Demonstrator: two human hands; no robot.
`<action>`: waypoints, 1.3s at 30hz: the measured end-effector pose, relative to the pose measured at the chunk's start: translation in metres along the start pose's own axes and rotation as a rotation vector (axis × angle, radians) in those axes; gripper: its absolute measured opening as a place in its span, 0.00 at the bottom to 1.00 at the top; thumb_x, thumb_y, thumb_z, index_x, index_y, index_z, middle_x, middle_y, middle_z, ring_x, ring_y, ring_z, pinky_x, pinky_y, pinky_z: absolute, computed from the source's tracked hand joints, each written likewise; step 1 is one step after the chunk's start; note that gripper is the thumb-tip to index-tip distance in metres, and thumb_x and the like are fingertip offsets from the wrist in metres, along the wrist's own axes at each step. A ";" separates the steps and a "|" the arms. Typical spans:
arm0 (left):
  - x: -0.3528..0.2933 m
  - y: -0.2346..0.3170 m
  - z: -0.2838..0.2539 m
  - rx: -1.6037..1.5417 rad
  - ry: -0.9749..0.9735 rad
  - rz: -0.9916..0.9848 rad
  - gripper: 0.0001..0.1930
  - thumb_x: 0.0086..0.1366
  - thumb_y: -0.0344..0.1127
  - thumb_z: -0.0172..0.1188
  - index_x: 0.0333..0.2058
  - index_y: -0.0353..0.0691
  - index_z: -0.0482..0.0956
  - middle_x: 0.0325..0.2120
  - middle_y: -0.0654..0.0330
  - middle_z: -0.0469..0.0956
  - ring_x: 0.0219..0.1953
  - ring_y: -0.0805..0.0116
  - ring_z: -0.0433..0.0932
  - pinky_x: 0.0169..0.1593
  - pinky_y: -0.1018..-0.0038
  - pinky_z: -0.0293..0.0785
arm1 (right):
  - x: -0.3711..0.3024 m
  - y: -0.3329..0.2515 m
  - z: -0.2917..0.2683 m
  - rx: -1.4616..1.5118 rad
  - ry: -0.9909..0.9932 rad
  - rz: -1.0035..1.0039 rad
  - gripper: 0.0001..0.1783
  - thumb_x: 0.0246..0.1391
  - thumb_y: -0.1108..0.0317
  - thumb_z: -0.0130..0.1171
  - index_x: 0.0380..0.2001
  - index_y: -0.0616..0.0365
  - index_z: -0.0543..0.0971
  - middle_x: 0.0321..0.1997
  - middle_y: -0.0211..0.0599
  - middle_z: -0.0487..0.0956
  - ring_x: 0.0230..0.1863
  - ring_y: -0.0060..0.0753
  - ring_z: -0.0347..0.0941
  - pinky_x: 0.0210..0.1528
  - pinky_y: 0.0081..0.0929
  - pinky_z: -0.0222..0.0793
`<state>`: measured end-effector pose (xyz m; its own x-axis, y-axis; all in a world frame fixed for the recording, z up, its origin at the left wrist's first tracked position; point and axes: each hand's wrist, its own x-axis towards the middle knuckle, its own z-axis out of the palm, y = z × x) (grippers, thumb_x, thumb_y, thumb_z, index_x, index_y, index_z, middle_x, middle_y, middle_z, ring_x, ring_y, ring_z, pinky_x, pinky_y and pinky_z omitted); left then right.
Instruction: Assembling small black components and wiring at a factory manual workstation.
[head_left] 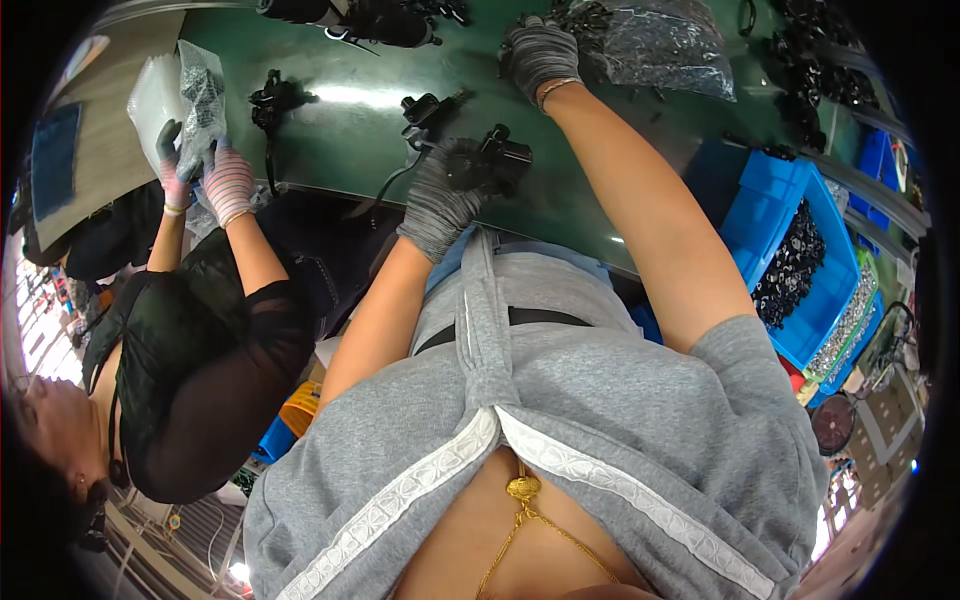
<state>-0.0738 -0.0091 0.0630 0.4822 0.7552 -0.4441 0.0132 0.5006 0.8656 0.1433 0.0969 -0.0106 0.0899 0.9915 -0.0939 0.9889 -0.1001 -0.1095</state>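
My left hand (440, 205), in a grey striped glove, is closed around a black molded part (507, 158) with a blocky, rounded end. Just beyond that hand lies a similar black assembly (425, 110) with a silver lever and a cable. Farther off, my right hand (540, 58), gloved alike, rests with curled fingers beside a heap of small black pieces (588, 28). Its fingertips are partly hidden, and what they may hold does not show. A clear plastic bag (665, 45) of dark parts lies right of that heap.
At left, a co-worker's gloved hands (225, 180) hold a bubble-wrap pouch (202, 92). Another black lever assembly (272, 100) lies on the green table (340, 150). Blue bins (740, 215) with black and silver small parts stand at right. Black parts (800, 75) pile up at the far right.
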 end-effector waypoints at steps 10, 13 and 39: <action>-0.006 0.010 -0.010 0.048 0.060 0.038 0.26 0.48 0.25 0.72 0.46 0.38 0.70 0.42 0.57 0.78 0.45 0.67 0.78 0.48 0.70 0.78 | -0.056 0.000 -0.051 1.066 -0.128 0.223 0.19 0.57 0.54 0.62 0.46 0.54 0.79 0.42 0.36 0.81 0.43 0.30 0.78 0.48 0.31 0.74; -0.008 0.020 -0.008 0.431 0.087 0.078 0.25 0.47 0.32 0.74 0.44 0.39 0.74 0.39 0.55 0.79 0.43 0.66 0.79 0.47 0.69 0.77 | -0.104 -0.006 -0.099 1.154 -0.221 0.077 0.14 0.57 0.64 0.64 0.45 0.55 0.80 0.42 0.38 0.82 0.42 0.30 0.77 0.48 0.26 0.73; -0.058 0.067 0.036 0.987 -0.080 0.105 0.26 0.41 0.34 0.74 0.43 0.44 0.80 0.33 0.61 0.80 0.36 0.68 0.79 0.44 0.71 0.75 | -0.217 0.025 -0.131 1.307 0.030 -0.258 0.18 0.49 0.76 0.67 0.46 0.57 0.81 0.44 0.34 0.83 0.45 0.25 0.79 0.48 0.23 0.76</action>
<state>-0.0694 -0.0344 0.1549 0.5802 0.7263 -0.3686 0.6722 -0.1714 0.7203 0.1640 -0.1104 0.1366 -0.0622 0.9937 0.0933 0.1403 0.1012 -0.9849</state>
